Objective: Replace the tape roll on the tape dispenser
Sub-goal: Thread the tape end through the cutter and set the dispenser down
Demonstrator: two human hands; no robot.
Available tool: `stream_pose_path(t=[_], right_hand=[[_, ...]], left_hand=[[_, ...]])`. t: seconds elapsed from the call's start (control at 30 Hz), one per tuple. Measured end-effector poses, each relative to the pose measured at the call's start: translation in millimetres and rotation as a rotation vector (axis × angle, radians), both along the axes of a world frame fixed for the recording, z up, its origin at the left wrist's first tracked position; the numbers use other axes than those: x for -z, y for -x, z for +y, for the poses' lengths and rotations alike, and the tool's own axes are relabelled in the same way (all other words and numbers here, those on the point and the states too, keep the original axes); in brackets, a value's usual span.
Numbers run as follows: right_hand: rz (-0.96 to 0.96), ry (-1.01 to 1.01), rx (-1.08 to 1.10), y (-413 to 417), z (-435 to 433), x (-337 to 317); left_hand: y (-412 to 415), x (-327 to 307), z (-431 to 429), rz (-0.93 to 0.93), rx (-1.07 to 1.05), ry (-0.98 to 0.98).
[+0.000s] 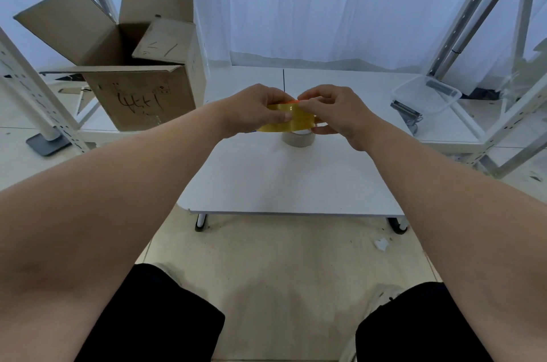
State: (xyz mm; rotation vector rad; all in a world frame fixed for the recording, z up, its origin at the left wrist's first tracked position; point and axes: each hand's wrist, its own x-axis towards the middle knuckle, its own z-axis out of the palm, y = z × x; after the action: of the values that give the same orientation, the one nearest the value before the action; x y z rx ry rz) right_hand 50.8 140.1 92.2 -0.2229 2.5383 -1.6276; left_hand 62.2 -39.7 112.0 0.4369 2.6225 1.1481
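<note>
Tape roll (291, 119), yellow, is held mid-frame above the white table (266, 184), left hand (254, 113) gripping its side, right hand (331, 113) pinching its top edge; a paler roll (297, 139) lies beneath; dispenser not clearly visible, so mounting appears outstanding.

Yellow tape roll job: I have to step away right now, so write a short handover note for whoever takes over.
Left hand: gripping the yellow tape roll above the white table.
Right hand: pinching the roll's right side, fingertips at its top edge.
A grey tape roll lies on the table just below the hands.
Dispenser: only an orange bit shows between the hands; mounting cannot be judged.
Left: confirm the roll is seated and the tape threaded.
</note>
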Motion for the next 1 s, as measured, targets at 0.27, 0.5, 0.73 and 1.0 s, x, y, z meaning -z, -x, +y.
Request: stream_pose_path(t=[0.27, 0.5, 0.73, 1.0], right_hand=[[0.035, -0.114, -0.071, -2, -4, 0], [0.069, -0.135, -0.012, 2, -1, 6], [0.046, -0.149, -0.029, 0, -2, 4], [0.103, -0.269, -0.058, -4, -12, -1]], left_hand=[[2, 7, -2, -0.034, 0.001, -0.011], [2, 7, -2, -0.032, 0.005, 0.010], [3, 10, -1, 0.006, -0.011, 0.034], [5, 12, -4, 0.013, -0.005, 0.039]])
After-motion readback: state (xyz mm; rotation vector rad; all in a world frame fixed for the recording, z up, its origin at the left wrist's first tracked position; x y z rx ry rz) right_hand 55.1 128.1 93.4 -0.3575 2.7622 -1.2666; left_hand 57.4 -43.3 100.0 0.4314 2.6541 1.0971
